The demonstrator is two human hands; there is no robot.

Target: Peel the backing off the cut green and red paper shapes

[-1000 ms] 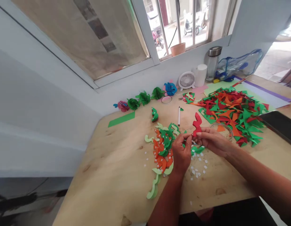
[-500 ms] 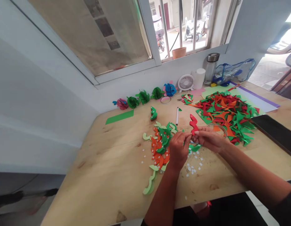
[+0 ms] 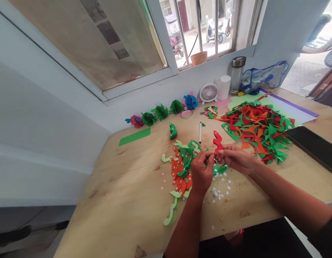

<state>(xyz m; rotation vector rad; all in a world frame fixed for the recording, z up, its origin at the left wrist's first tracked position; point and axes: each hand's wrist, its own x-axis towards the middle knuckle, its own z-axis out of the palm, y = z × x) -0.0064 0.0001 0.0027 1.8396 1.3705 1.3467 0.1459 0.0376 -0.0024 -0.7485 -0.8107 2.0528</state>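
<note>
A wavy, folded red paper piece (image 3: 217,139) stands up from my right hand (image 3: 238,158), pinched between thumb and fingers. My left hand (image 3: 202,171) is closed, its fingertips pressed together at the lower end of that piece; whether something small is also between them is hidden. Left of my hands lies a heap of wavy orange paper pieces (image 3: 177,166) and green paper pieces (image 3: 186,157) with small white squares on them. A pale green strip (image 3: 171,213) is nearer the front edge. White paper bits (image 3: 219,193) are scattered below my hands.
A big pile of paper scraps (image 3: 258,125) covers the right, beside a black phone (image 3: 312,145). A white pen (image 3: 200,132) lies beyond my hands. Paper ornaments (image 3: 160,111), a small fan (image 3: 208,93) and a glass bottle (image 3: 237,77) line the wall.
The view has shifted slightly. My left fingertips have moved a little at the lower end of the red piece, which stays in my right hand.
</note>
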